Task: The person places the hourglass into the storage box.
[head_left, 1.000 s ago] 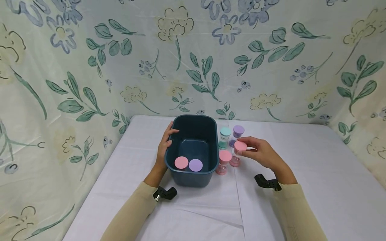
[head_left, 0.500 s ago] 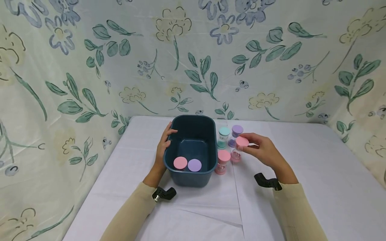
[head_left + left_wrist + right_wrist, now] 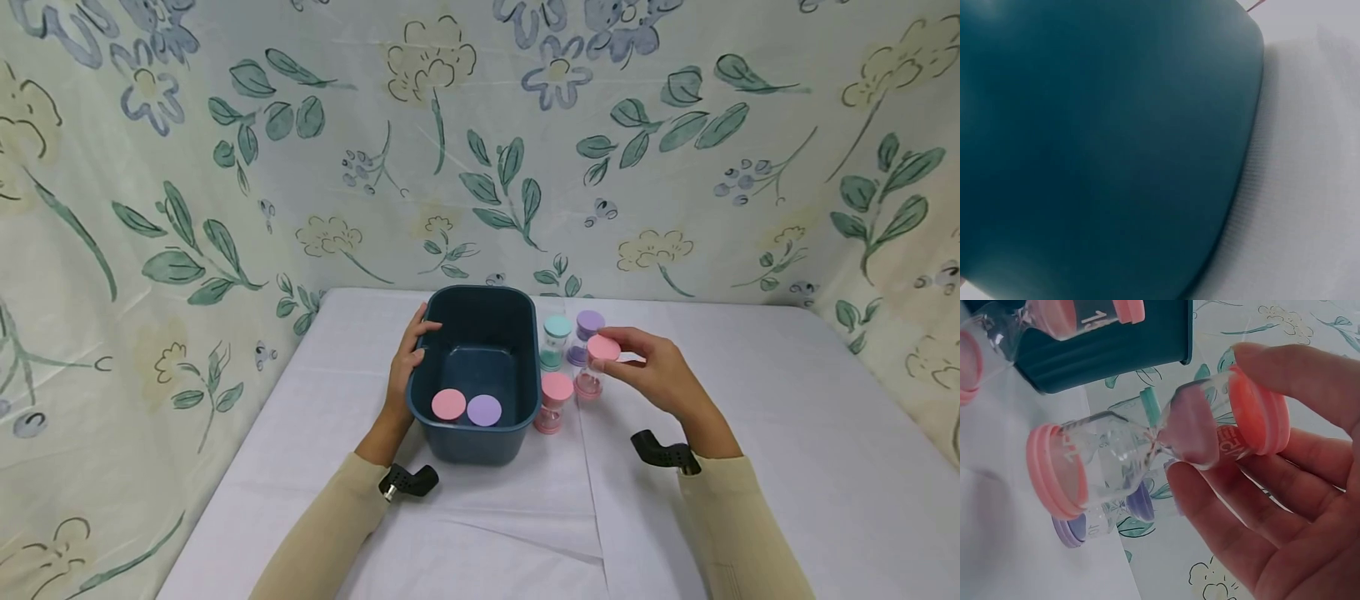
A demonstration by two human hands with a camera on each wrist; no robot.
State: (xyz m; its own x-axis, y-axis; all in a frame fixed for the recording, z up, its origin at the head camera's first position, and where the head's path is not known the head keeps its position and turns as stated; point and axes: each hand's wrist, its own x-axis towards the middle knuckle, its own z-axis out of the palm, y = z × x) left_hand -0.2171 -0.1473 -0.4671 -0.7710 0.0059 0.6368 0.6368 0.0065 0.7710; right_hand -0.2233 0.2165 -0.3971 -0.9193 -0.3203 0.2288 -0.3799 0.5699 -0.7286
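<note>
My right hand [image 3: 654, 371] holds a pink-capped hourglass [image 3: 1194, 425], thumb and fingers round its upper end. Pink sand fills much of its upper bulb in the right wrist view. My left hand [image 3: 401, 375] grips the left side of a dark blue bin [image 3: 474, 446], fingertips over the rim. Inside the bin, toward its near end, a pink round cap [image 3: 448, 404] and a purple round cap [image 3: 484, 410] show from above. Just right of the bin stands another pink hourglass [image 3: 557, 389]. Behind it are a teal hourglass [image 3: 557, 327] and a purple hourglass [image 3: 590, 322].
A white cloth [image 3: 750, 400] covers the table, with creases near the front. Floral fabric [image 3: 480, 167] hangs behind and at both sides. The bin's blue wall [image 3: 1116, 137] fills most of the left wrist view.
The pink hourglass in my right hand has shifted slightly up and to the right in the head view. My left hand keeps its hold on the bin.
</note>
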